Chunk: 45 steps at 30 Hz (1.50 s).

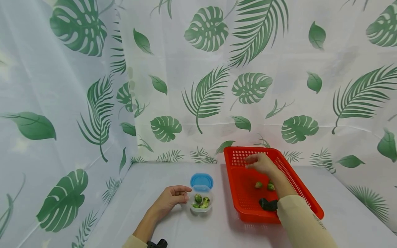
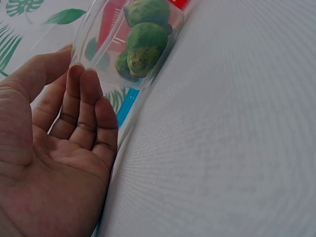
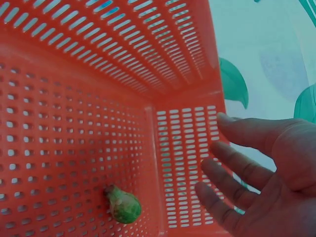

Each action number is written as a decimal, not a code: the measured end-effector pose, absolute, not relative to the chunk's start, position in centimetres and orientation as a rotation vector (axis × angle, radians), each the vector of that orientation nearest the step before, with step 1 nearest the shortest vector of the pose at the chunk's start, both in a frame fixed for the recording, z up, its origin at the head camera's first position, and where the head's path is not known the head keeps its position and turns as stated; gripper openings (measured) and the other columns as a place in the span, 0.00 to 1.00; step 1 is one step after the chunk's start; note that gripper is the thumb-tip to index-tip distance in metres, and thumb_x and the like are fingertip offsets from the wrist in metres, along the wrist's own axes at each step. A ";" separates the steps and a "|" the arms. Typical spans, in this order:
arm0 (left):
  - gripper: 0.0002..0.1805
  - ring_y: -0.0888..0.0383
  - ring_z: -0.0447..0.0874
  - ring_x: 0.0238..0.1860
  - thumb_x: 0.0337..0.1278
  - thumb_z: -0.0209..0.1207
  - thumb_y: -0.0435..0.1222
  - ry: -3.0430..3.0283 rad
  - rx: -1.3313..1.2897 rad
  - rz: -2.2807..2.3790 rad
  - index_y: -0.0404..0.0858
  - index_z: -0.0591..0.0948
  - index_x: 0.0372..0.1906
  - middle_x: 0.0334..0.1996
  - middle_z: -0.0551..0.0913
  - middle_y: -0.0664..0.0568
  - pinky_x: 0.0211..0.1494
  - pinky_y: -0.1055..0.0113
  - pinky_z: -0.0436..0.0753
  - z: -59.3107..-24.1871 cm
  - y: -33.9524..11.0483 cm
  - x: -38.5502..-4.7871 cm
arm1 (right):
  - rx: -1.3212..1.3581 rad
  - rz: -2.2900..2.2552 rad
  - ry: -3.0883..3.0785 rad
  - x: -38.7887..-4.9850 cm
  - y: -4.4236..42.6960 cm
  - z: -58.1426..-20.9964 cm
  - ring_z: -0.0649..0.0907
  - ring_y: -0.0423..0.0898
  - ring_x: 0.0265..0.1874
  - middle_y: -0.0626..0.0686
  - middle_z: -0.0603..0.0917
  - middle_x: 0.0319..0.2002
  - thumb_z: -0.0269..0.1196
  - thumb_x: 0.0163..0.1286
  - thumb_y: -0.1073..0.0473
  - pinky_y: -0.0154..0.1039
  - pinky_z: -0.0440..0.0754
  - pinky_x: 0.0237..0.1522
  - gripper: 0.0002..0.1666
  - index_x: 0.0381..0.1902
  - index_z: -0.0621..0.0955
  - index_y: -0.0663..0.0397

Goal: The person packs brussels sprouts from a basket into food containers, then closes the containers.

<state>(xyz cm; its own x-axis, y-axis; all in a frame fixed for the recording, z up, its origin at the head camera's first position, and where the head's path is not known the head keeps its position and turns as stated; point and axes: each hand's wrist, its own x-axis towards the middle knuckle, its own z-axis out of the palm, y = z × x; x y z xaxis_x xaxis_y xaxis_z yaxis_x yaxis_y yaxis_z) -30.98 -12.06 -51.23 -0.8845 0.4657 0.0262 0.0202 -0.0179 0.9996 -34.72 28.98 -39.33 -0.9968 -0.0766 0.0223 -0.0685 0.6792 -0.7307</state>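
Observation:
A small clear container (image 1: 201, 208) with several green sprouts (image 1: 205, 202) in it stands on the table, its blue lid (image 1: 202, 180) lying open behind it. My left hand (image 1: 170, 200) holds the container's left edge with thumb and fingertips; in the left wrist view the hand (image 2: 64, 133) is at the rim of the container (image 2: 111, 76). Over the back of the red basket (image 1: 245, 193), my right hand (image 1: 263, 164) is held with fingers spread and nothing in them. One sprout (image 3: 123, 205) shows in the basket in the right wrist view, away from the right hand (image 3: 261, 173).
Two sprouts (image 1: 258, 185) are visible on the basket floor in the head view, one partly behind the right forearm. The basket stands right of the container on a white table (image 1: 130, 206). Leaf-printed curtains (image 1: 192, 103) rise behind and at the sides.

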 end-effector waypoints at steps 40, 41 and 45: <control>0.24 0.63 0.83 0.37 0.65 0.65 0.30 1.948 0.491 1.978 0.23 0.79 0.62 0.39 0.87 0.56 0.47 0.66 0.85 -50.9 -11.8 -30.6 | 0.121 -1.007 2.788 -34.4 29.8 -40.0 0.82 0.60 0.50 0.66 0.84 0.56 0.72 0.65 0.64 0.61 0.86 0.52 0.24 0.59 0.84 0.62; 0.23 0.63 0.83 0.37 0.66 0.65 0.30 1.946 0.494 1.978 0.23 0.79 0.62 0.39 0.87 0.56 0.47 0.66 0.85 -50.9 -11.8 -30.6 | 0.122 -1.010 2.786 -34.4 29.8 -40.0 0.82 0.60 0.50 0.66 0.84 0.56 0.72 0.65 0.64 0.60 0.86 0.51 0.24 0.59 0.84 0.63; 0.24 0.64 0.83 0.37 0.66 0.65 0.30 1.940 0.506 1.971 0.23 0.78 0.63 0.40 0.87 0.56 0.48 0.66 0.85 -50.9 -11.9 -30.7 | 0.128 -0.995 2.786 -34.5 29.8 -40.1 0.81 0.60 0.50 0.66 0.84 0.56 0.72 0.65 0.64 0.60 0.86 0.50 0.25 0.59 0.84 0.63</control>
